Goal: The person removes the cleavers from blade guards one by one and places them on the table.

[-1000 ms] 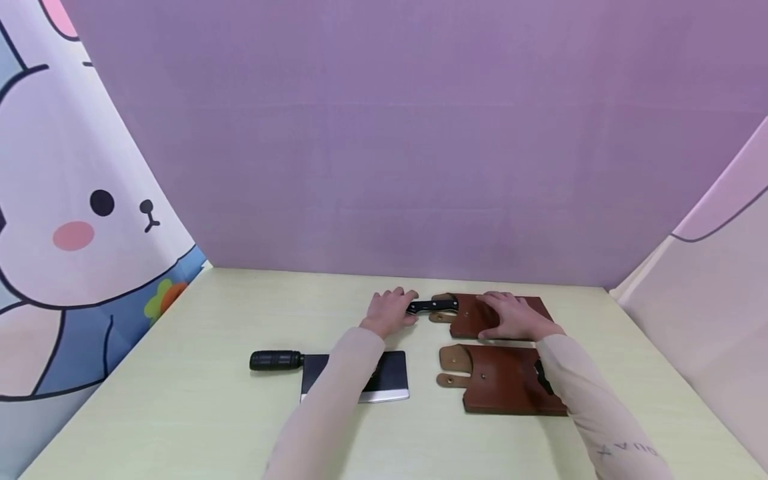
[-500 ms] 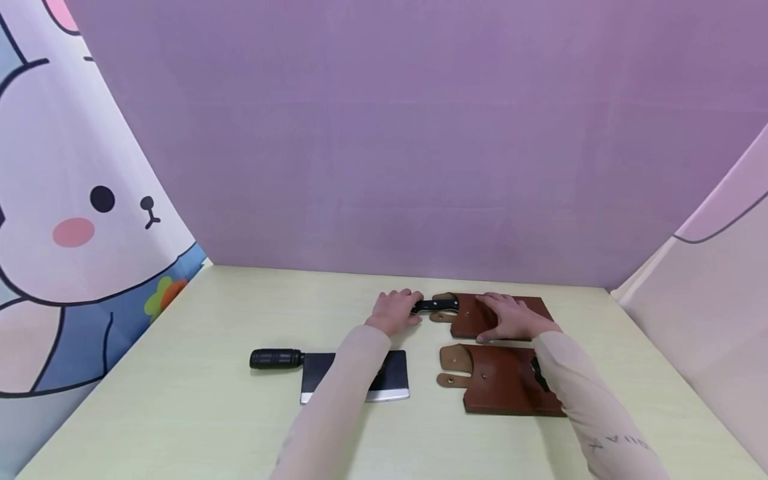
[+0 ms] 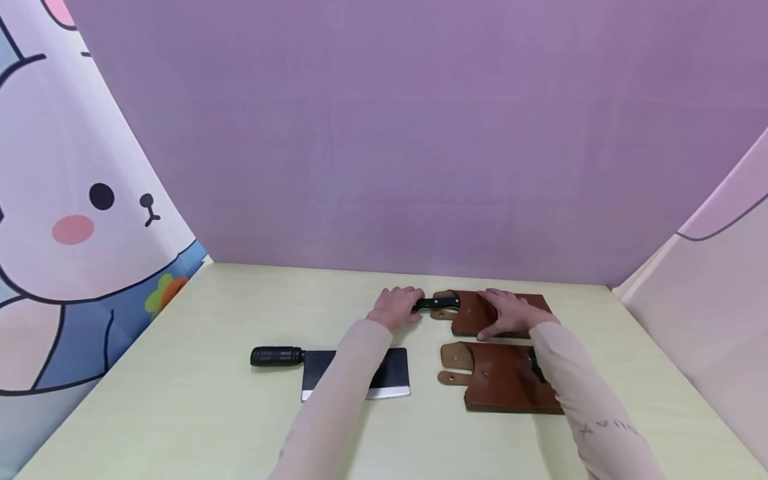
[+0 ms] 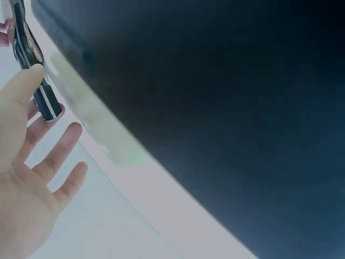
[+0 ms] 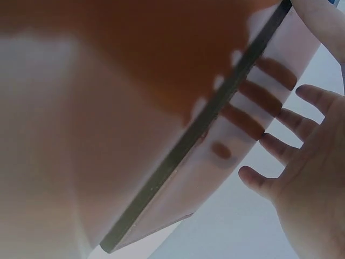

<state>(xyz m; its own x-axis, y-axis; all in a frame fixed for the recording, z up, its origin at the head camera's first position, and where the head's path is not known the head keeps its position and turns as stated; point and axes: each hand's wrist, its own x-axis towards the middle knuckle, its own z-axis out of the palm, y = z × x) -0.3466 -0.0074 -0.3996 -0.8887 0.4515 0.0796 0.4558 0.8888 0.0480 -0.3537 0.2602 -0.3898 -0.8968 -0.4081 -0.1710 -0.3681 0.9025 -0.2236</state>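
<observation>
In the head view my left hand (image 3: 395,308) pinches the butt end of a black riveted knife handle (image 3: 441,303). The left wrist view shows the thumb on that handle (image 4: 48,102), with the other fingers spread. The handle reaches the open, strapped end of the far brown leather sheath (image 3: 468,325); no blade shows there. My right hand (image 3: 509,315) rests across this sheath, fingers extended towards its back edge and thumb at its front edge. Its spread fingers also show beside the leather in the right wrist view.
A second brown leather sheath (image 3: 504,383) lies nearer, with a black thing (image 3: 536,367) on it partly behind the right sleeve. A black-handled cleaver (image 3: 393,367) lies under the left forearm. A purple backdrop (image 3: 384,167) stands behind the pale table (image 3: 198,400).
My left hand has moved slightly right, towards the far sheath, over the last second. The knife handle and both sheaths have barely shifted. My right hand stays on the sheath.
</observation>
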